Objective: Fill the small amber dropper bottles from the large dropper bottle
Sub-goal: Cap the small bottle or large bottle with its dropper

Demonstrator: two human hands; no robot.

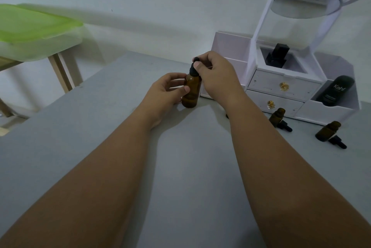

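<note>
The large amber dropper bottle (191, 91) stands upright on the grey table (180, 167) near the middle. My left hand (166, 91) grips its body from the left. My right hand (216, 75) pinches its black dropper cap (194, 67) from above. Two small amber bottles (277, 116) (327, 131) stand uncapped at the right, tilted in the wide view. A black dropper cap lies beside each (284, 126) (339, 141).
A white organiser (281, 87) with two drawers, gold knobs and a round mirror (305, 4) stands at the back right; it holds a black tube (335, 90) and a black bottle (278, 56). A green-lidded box (34, 33) rests on a wooden stand at the left.
</note>
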